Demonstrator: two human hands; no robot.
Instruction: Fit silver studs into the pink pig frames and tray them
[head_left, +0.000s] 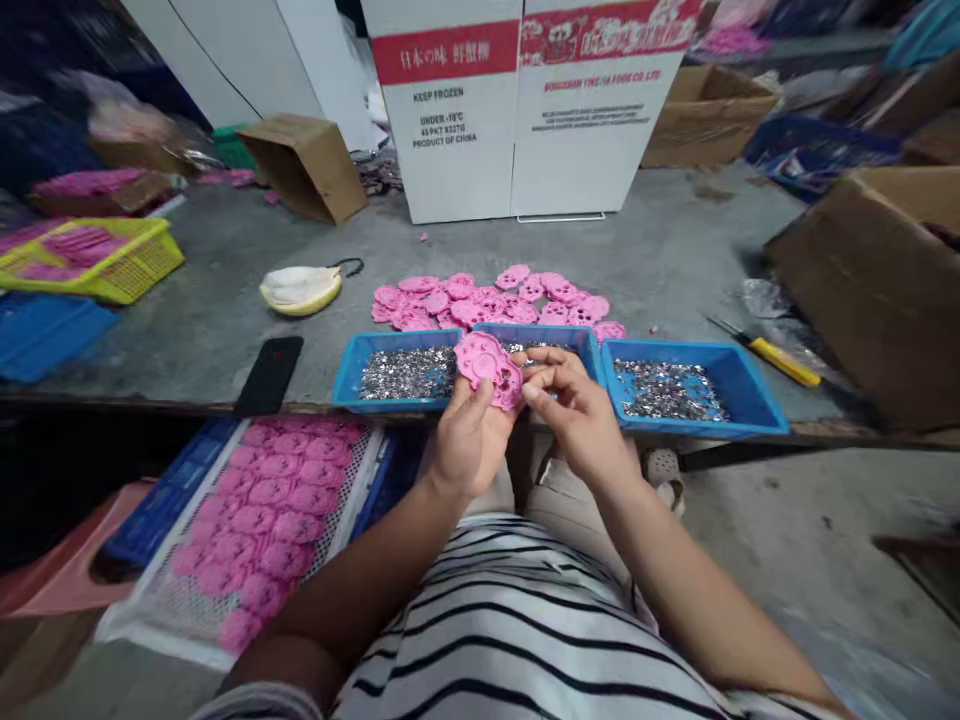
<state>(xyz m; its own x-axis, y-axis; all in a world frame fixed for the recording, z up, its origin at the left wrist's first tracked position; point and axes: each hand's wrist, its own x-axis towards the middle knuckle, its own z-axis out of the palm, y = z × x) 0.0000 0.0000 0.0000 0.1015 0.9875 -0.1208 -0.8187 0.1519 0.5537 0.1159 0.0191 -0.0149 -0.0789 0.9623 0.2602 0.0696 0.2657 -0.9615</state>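
Note:
In the head view, my left hand (471, 436) is closed around a pink moulded plastic piece (481, 358) with a rounded, scalloped outline and small holes. At the right edge of that piece, my right hand (574, 405) has thumb and forefinger pinched together; whatever lies between them is too small to make out. Below and around both hands sit three blue trays with small shiny metallic parts: a left tray (346, 372), a middle tray (592, 362) partly hidden by my hands, and a right tray (754, 395). Behind them spreads a loose pile of similar pink pieces (487, 304).
A phone (270, 375) and a yellow-rimmed object with a pale top (301, 290) lie left on the grey table (360, 250). A white crate (341, 500) of pink pieces stands below. A yellow-handled tool (784, 360), cardboard box (862, 290) and white carton (465, 180) surround the workspace.

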